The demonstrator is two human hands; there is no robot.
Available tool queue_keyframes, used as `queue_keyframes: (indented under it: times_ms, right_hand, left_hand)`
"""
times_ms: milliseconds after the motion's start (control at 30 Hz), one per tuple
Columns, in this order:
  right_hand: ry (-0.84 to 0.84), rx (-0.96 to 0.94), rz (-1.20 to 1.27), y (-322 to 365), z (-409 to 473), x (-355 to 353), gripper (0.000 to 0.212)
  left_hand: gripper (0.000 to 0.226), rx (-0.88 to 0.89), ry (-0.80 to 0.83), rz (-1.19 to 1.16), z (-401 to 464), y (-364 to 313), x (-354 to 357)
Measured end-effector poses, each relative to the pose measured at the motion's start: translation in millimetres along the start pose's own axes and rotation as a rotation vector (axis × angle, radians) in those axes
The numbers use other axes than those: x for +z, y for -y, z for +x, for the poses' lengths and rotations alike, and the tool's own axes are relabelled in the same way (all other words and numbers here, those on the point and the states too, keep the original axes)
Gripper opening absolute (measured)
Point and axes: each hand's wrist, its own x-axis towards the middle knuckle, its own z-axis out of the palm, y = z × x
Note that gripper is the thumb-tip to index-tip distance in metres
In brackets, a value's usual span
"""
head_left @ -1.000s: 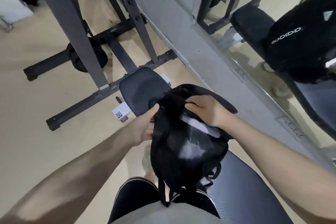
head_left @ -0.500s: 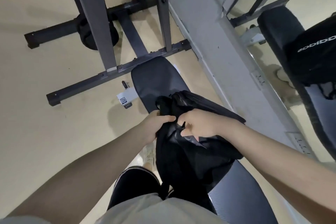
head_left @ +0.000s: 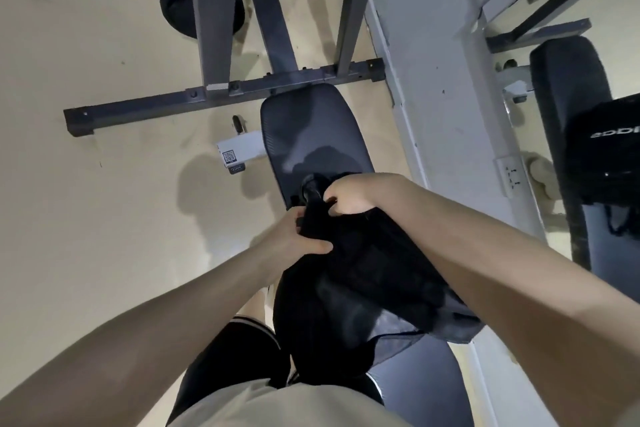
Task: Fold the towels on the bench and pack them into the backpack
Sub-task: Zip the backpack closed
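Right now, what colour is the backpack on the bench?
Black, seen in the head view: backpack on the bench.

head cam | worn on head | faces steeply down, forward | close over bench (head_left: 311, 128) | single view

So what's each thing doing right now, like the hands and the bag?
Left hand: grips the backpack's left side.
Right hand: grips the backpack's top edge.
Black backpack: lying on the bench; open or closed, cannot tell.
Bench: far end bare.
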Motion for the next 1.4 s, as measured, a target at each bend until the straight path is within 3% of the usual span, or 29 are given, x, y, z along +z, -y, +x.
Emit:
queue_keyframes:
  times_ms: [100, 167, 233, 300, 433, 633, 867, 1000, 1100, 1200, 1300, 1400]
  right_hand:
    - [0.027, 0.010, -0.104, 7.2, 5.4, 0.7, 0.019]
    - [0.025, 0.033, -0.074, 6.2, 8.1, 6.1, 0.033]
    - [-0.042, 0.048, -0.001, 2.2, 6.8, 14.9, 0.041]
    - [-0.148, 0.040, 0.126, -2.8, 0.8, 23.5, 0.035]
    - [-0.174, 0.033, 0.323, -10.4, -11.5, 34.8, 0.032]
    - [-0.218, 0.035, 0.205, -10.9, -9.0, 45.7, 0.058]
    - [-0.330, 0.116, 0.548, 1.7, -4.5, 55.2, 0.045]
    - [-0.430, 0.091, 0.624, 1.6, 4.2, 57.0, 0.005]
    - [-0.540, 0.038, 0.663, 1.5, 1.4, 56.4, 0.016]
    - [-0.586, 0.001, 0.556, 4.4, -9.4, 52.8, 0.010]
    - [-0.613, -0.036, 0.300, 8.6, -26.3, 48.1, 0.008]
    - [-0.598, -0.115, 0.219, 14.8, -57.1, 44.0, 0.011]
  left_hand:
    - [0.036, -0.046, 0.000, -0.017, 2.0, 9.0, -6.8]
    - [0.017, -0.095, 0.005, -0.079, 2.8, 8.5, -8.7]
    - [0.033, -0.161, -0.020, -0.155, 7.0, 7.2, -11.8]
    - [0.046, -0.192, -0.063, -0.132, 10.3, 6.7, -13.5]
    - [0.016, -0.108, -0.072, -0.012, 12.4, 3.7, -9.9]
    - [0.016, -0.052, -0.100, 0.021, 13.6, 0.2, -8.1]
    - [0.029, -0.043, -0.082, 0.026, 13.9, 2.8, -8.7]
    - [0.024, -0.094, -0.094, -0.014, 18.1, 4.2, -11.0]
    - [0.019, -0.171, -0.125, -0.071, 24.9, 0.7, -11.4]
    - [0.049, -0.281, -0.114, 0.007, 30.8, -3.0, -7.5]
    - [0.041, -0.233, -0.133, 0.026, 32.4, -14.3, 2.9]
    - [0.043, -0.238, -0.251, 0.050, 33.4, -26.6, 9.2]
